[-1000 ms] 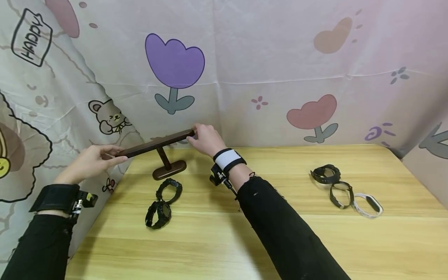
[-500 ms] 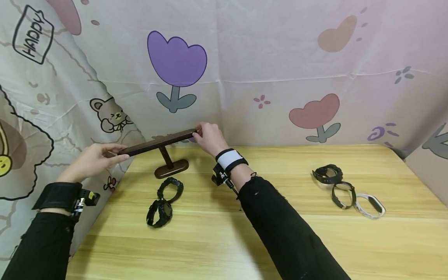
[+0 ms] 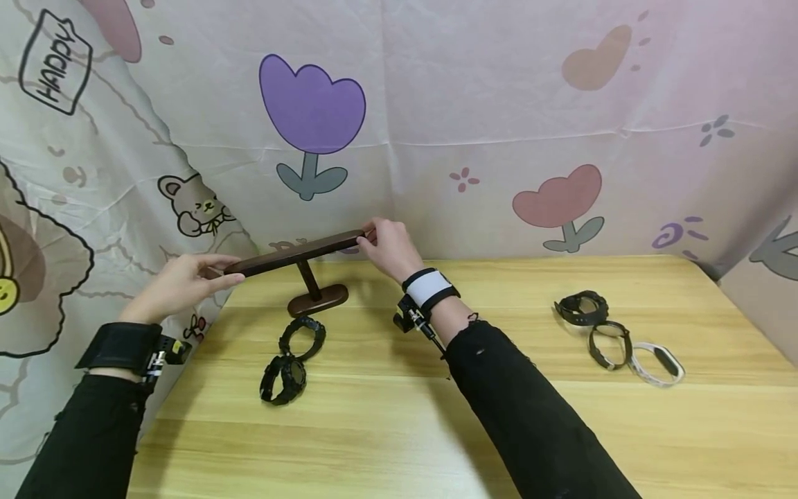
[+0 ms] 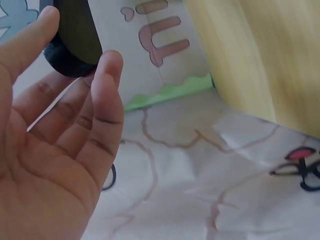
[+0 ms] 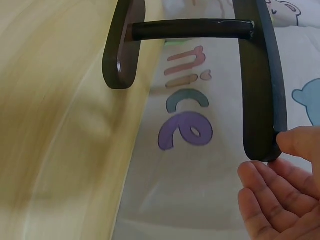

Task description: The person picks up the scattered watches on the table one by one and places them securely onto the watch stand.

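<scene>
Both my hands hold a dark brown wooden T-bar display stand (image 3: 296, 254) at the back left of the table. My left hand (image 3: 181, 284) pinches the left end of its top bar between thumb and fingers. At the bar's raised right end, my right hand (image 3: 391, 249) grips with the thumb on the edge and fingers at the tip. The right wrist view shows the post (image 5: 192, 30) joining the bar to the oval base (image 5: 119, 65). Just in front of the base lie two black watches (image 3: 302, 338), looped and close together.
To the right on the wooden table (image 3: 436, 423) lie a black watch (image 3: 582, 319), a dark slim-banded watch (image 3: 593, 352) and a white fitness band (image 3: 672, 367). A printed cloth (image 3: 436, 83) hangs behind the table and down its left side.
My hands and the display stand have shifted to the right together, by a small amount. Both hands keep their grip on the bar. The watches have stayed in place.
</scene>
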Motion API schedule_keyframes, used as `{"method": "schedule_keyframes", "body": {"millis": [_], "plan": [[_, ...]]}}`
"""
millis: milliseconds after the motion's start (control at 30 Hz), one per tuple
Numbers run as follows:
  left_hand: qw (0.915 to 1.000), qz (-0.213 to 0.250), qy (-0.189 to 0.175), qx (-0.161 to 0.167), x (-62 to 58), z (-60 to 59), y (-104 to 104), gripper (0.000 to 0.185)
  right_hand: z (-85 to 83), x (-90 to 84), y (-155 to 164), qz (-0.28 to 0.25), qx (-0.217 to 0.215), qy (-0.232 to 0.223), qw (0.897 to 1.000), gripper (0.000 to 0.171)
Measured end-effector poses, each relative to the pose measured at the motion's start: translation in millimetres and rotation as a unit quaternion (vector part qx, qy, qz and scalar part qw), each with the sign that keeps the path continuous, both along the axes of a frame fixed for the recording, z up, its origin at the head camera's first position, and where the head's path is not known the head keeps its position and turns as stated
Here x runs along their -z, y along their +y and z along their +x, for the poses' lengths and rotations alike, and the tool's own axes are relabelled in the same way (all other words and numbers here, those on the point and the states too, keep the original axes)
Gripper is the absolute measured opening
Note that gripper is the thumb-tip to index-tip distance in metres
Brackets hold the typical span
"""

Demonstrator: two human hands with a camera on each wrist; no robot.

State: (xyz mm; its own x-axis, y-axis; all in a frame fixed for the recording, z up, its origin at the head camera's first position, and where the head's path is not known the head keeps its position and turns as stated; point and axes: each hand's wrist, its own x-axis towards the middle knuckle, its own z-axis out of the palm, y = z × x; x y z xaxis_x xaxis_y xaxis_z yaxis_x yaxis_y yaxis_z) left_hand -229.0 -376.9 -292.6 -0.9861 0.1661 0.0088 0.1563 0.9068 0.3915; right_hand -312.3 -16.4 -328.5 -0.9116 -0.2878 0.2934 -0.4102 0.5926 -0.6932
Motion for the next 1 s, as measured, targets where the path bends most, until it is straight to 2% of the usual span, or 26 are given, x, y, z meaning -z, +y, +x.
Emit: {"method": "schedule_keyframes", "body": {"millis": [500,700,1000], "plan": [[0.999,0.02,0.009,0.039,5.3,-7.5,45,0.061,10.9,5.5,55,-0.015,0.01,0.022,1.0,0.031],[0.9988,0.022,0.021,0.039,6.3,-7.5,65,0.06,17.3,8.2,81,-0.02,0.008,0.042,0.999,0.029],[0.9969,0.038,0.036,0.059,9.2,-5.6,98,0.053,31.2,11.5,121,-0.021,0.015,0.062,0.998,0.03]]}}
